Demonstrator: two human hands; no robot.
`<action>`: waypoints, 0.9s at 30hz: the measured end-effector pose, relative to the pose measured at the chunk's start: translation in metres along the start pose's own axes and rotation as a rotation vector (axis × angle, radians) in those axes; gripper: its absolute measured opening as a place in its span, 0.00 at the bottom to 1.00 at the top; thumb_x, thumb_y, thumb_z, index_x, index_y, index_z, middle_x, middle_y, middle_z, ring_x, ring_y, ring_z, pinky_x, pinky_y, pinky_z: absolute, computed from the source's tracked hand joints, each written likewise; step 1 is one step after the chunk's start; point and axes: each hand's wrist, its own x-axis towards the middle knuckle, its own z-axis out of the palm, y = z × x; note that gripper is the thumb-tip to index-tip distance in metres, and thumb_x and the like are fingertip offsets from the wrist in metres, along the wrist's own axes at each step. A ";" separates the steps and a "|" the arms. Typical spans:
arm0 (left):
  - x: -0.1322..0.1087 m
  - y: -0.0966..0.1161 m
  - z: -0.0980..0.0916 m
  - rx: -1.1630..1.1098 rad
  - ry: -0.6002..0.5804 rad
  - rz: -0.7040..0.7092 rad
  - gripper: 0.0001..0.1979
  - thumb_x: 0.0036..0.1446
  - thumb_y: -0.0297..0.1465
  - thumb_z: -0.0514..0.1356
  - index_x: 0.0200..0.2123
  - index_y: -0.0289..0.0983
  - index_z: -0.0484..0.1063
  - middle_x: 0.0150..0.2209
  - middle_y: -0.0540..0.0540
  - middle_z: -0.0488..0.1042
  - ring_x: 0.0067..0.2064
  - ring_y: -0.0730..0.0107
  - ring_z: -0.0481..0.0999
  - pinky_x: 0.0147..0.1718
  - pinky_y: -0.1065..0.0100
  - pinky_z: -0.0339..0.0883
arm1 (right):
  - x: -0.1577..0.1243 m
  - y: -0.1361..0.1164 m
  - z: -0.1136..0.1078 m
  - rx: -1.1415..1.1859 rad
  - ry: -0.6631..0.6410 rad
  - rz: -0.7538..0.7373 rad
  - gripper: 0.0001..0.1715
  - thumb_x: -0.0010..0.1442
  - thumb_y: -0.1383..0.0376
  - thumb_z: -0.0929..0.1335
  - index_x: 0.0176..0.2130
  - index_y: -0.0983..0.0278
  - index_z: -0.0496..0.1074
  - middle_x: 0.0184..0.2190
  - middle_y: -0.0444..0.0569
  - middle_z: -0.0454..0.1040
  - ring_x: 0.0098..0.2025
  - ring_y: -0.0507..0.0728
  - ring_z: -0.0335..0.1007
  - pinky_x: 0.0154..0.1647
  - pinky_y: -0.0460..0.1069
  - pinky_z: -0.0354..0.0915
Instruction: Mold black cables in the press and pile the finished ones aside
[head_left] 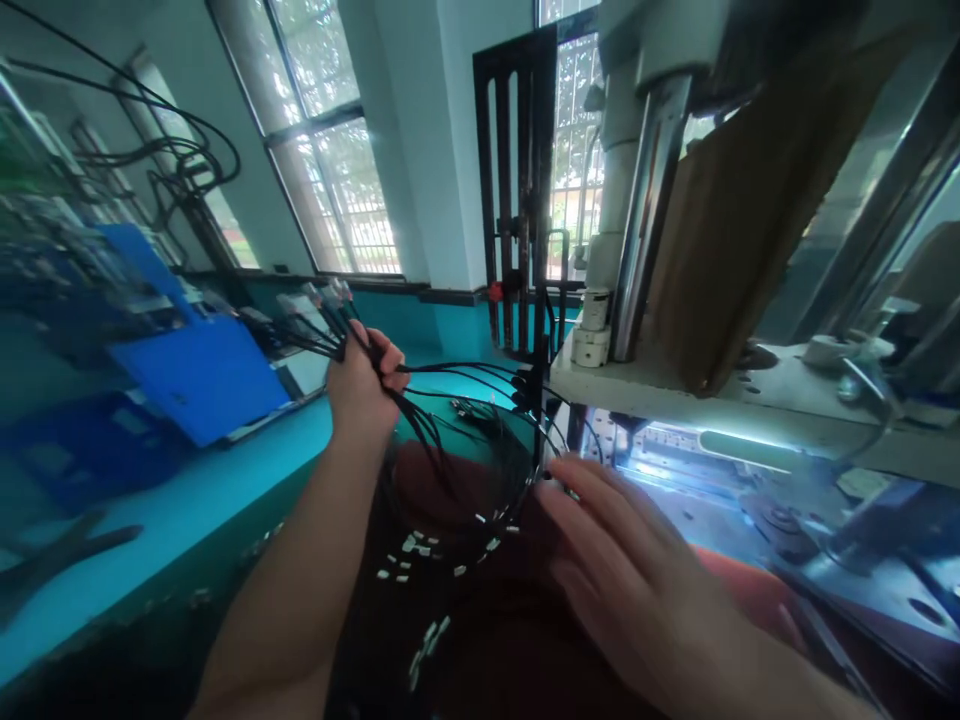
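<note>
Grip: left hand (364, 385) closed tight around a bundle of black cables (457, 470), connector ends (334, 305) fanning out above the fist. Right hand (630, 570) open, fingers (577, 490) spread, at or just beside the strands; contact cannot be told. White-tagged loops (420, 545) hang below, over dark red cloth (442, 480). Press column (649, 215) stands close right. Risk: a swinging bundle could snag loops on the press base plate (675, 400), straining connectors.

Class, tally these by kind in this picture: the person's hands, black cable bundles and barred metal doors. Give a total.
Hands: 2 (left hand, right hand)
Black cable bundles: 1
Barred metal doors: 1
Total: 4
</note>
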 end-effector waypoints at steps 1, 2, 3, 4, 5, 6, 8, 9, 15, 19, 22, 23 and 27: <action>-0.010 0.010 0.005 -0.013 -0.041 0.005 0.18 0.55 0.43 0.52 0.21 0.37 0.58 0.11 0.57 0.50 0.12 0.82 0.48 0.11 0.76 0.39 | 0.035 0.000 0.005 0.003 -0.006 -0.056 0.32 0.57 0.73 0.60 0.60 0.67 0.49 0.60 0.54 0.53 0.61 0.62 0.45 0.59 0.59 0.52; -0.017 0.019 0.008 -0.025 -0.078 0.003 0.19 0.55 0.44 0.52 0.21 0.37 0.59 0.10 0.57 0.50 0.12 0.82 0.47 0.11 0.76 0.39 | 0.066 0.001 0.012 -0.008 -0.006 -0.080 0.31 0.56 0.74 0.60 0.59 0.70 0.51 0.60 0.56 0.52 0.62 0.63 0.42 0.59 0.60 0.49; -0.021 0.026 0.009 -0.036 -0.104 -0.009 0.20 0.55 0.46 0.51 0.21 0.37 0.59 0.10 0.57 0.49 0.12 0.83 0.47 0.11 0.76 0.38 | 0.092 0.004 0.021 -0.022 -0.020 -0.063 0.31 0.55 0.74 0.60 0.58 0.72 0.51 0.59 0.60 0.53 0.61 0.64 0.44 0.58 0.61 0.48; -0.021 0.033 0.008 -0.047 -0.119 -0.028 0.22 0.54 0.49 0.50 0.20 0.37 0.58 0.10 0.58 0.48 0.12 0.83 0.46 0.10 0.76 0.37 | 0.115 0.008 0.032 -0.020 -0.074 0.003 0.33 0.54 0.74 0.62 0.58 0.72 0.51 0.57 0.62 0.57 0.59 0.66 0.49 0.56 0.62 0.50; -0.018 0.037 0.004 -0.056 -0.122 -0.052 0.24 0.52 0.52 0.49 0.19 0.37 0.58 0.10 0.58 0.47 0.12 0.83 0.45 0.10 0.76 0.36 | 0.132 0.013 0.044 0.017 -0.161 0.078 0.32 0.53 0.74 0.64 0.57 0.72 0.53 0.51 0.63 0.64 0.53 0.67 0.59 0.52 0.63 0.55; -0.011 0.040 -0.001 -0.059 -0.111 -0.079 0.26 0.50 0.55 0.47 0.19 0.37 0.57 0.10 0.57 0.47 0.11 0.83 0.45 0.10 0.75 0.36 | 0.146 0.018 0.057 0.119 -0.292 0.153 0.27 0.53 0.72 0.65 0.53 0.72 0.58 0.41 0.60 0.71 0.43 0.66 0.68 0.44 0.61 0.62; 0.008 0.040 -0.015 -0.042 -0.052 -0.111 0.28 0.47 0.58 0.46 0.19 0.37 0.58 0.11 0.56 0.53 0.11 0.83 0.48 0.09 0.75 0.37 | 0.165 0.026 0.081 0.508 -0.479 0.309 0.09 0.56 0.69 0.64 0.39 0.71 0.67 0.22 0.49 0.71 0.23 0.56 0.69 0.27 0.49 0.65; 0.020 0.037 -0.024 -0.023 -0.010 -0.104 0.28 0.47 0.58 0.48 0.20 0.36 0.59 0.13 0.54 0.57 0.12 0.83 0.51 0.09 0.75 0.38 | 0.172 0.028 0.091 0.711 -0.509 0.388 0.05 0.57 0.68 0.63 0.32 0.69 0.66 0.16 0.43 0.66 0.16 0.51 0.64 0.20 0.45 0.61; 0.073 0.000 -0.071 0.209 0.110 -0.128 0.15 0.37 0.24 0.67 0.27 0.35 0.62 0.20 0.55 0.65 0.18 0.81 0.64 0.15 0.78 0.53 | 0.203 0.028 0.145 1.061 -0.376 0.643 0.07 0.58 0.69 0.61 0.28 0.64 0.59 0.10 0.32 0.47 0.09 0.44 0.42 0.11 0.40 0.44; 0.081 -0.025 -0.098 0.334 0.018 -0.352 0.14 0.41 0.26 0.65 0.29 0.35 0.62 0.23 0.52 0.67 0.21 0.76 0.68 0.23 0.68 0.64 | 0.214 0.038 0.182 1.006 -0.358 0.754 0.05 0.59 0.69 0.60 0.29 0.65 0.60 0.10 0.32 0.46 0.10 0.44 0.41 0.11 0.40 0.44; 0.085 -0.044 -0.119 0.378 0.001 -0.446 0.10 0.47 0.29 0.63 0.30 0.34 0.63 0.23 0.50 0.68 0.21 0.75 0.68 0.22 0.69 0.63 | 0.212 0.055 0.212 0.889 -0.343 0.808 0.05 0.59 0.67 0.60 0.31 0.65 0.62 0.12 0.33 0.48 0.11 0.45 0.43 0.12 0.41 0.46; 0.088 -0.050 -0.127 0.400 0.026 -0.457 0.08 0.50 0.29 0.61 0.30 0.34 0.63 0.22 0.53 0.66 0.20 0.78 0.65 0.21 0.71 0.62 | 0.209 0.061 0.221 0.836 -0.336 0.822 0.06 0.59 0.67 0.59 0.32 0.66 0.63 0.13 0.34 0.50 0.11 0.45 0.44 0.13 0.41 0.48; 0.105 -0.073 -0.167 0.521 0.222 -0.442 0.10 0.58 0.34 0.52 0.33 0.32 0.64 0.22 0.55 0.61 0.18 0.83 0.57 0.17 0.77 0.56 | 0.192 0.092 0.253 0.582 -0.350 0.840 0.11 0.61 0.65 0.58 0.35 0.67 0.66 0.21 0.43 0.63 0.20 0.49 0.59 0.21 0.44 0.56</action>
